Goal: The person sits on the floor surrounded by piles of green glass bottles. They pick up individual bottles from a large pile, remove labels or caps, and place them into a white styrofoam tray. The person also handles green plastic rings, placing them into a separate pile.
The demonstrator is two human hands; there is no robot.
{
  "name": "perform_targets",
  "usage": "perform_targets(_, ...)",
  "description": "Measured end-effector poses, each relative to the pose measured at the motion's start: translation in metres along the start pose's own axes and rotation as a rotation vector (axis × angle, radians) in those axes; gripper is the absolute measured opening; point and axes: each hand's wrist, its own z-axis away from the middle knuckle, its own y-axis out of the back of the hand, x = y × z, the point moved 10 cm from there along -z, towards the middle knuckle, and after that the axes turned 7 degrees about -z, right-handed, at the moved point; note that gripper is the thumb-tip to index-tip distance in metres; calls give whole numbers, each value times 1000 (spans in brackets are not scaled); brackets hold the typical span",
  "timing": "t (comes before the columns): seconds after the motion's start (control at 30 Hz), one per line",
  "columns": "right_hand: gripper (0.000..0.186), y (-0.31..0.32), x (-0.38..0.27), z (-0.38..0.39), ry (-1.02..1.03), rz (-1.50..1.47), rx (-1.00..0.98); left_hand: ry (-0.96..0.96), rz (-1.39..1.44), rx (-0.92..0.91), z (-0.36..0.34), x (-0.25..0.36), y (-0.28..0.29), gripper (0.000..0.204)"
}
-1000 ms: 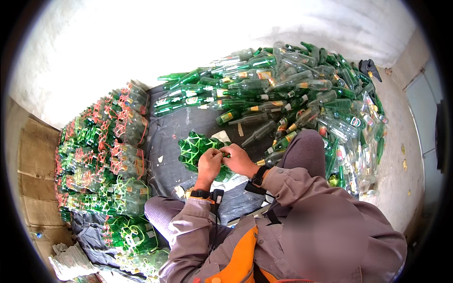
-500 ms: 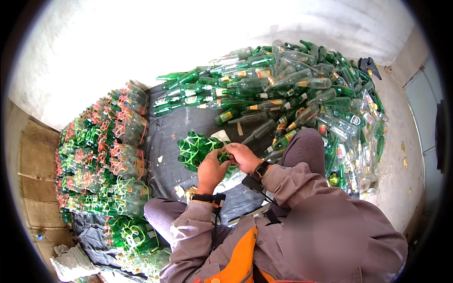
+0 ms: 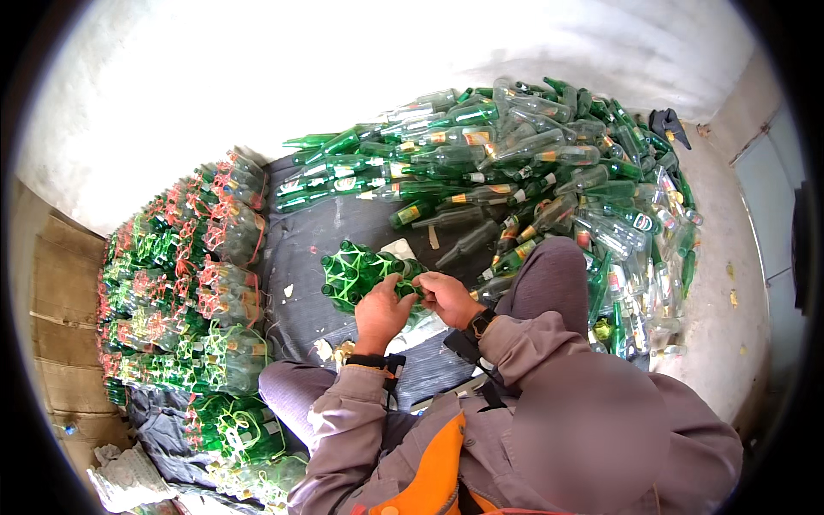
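Note:
A bundle of green glass bottles point(image 3: 348, 273) stands upright on the dark sheet in front of me, light green plastic twine point(image 3: 342, 283) laced around the necks. At its near right side, my left hand point(image 3: 384, 314) is closed, thumb and fingers pinching the twine. Close beside it, my right hand point(image 3: 450, 299) is closed too, its fingertips pinched at the bundle's right edge where the twine runs. The twine's ends between my fingers are too small to make out. Both wrists wear dark bands.
Loose bottles point(image 3: 515, 146) lie heaped from the far side round to the right. Tied bottle bundles point(image 3: 184, 283) stand stacked at the left, beside brown cardboard point(image 3: 64, 300). A pale flat piece point(image 3: 397, 250) lies behind the bundle. My bent knees flank the dark sheet point(image 3: 300, 249).
My right hand has shifted slightly right and down, its fingertips a little farther from my left hand. The bundle stays in place.

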Motion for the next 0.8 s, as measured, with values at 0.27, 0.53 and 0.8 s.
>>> perform_targets(0.27, 22, -13, -20, -1, 121, 45, 34, -137, -22, 147, 1, 2, -4, 42)
perform_targets(0.53, 19, -18, -19, -18, 114, -180, -45, -138, -27, 140, 2, 8, -2, 41)
perform_targets(0.8, 12, -33, -17, -4, 82, -114, -52, -108, -163, 180, 8, 15, 4, 43)
